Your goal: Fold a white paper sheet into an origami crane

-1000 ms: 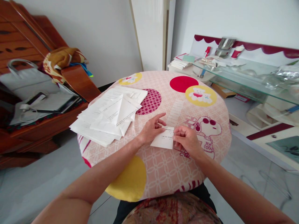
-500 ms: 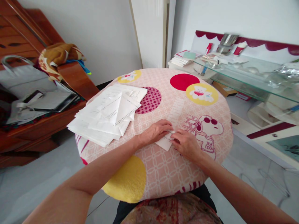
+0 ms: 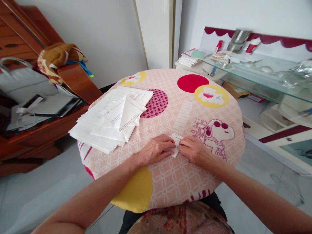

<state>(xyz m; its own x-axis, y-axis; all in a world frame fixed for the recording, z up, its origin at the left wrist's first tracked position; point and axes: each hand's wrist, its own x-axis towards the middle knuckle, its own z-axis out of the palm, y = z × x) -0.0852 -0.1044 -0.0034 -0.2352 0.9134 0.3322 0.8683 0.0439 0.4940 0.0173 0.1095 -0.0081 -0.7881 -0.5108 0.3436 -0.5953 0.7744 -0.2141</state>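
bare forearms [image 3: 97, 191], mottled reddish-brown patterned garment [image 3: 177, 221], black legwear [image 3: 128, 222].

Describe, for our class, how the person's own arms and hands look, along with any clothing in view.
The left hand and right hand are ungloved. The left forearm and right forearm are bare, with no sleeves, watch or bracelet showing. Below are a reddish-brown patterned garment and dark legwear.

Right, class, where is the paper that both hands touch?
In the head view, the small paper is just below and right of centre, between the left hand and right hand, right of the paper pile.
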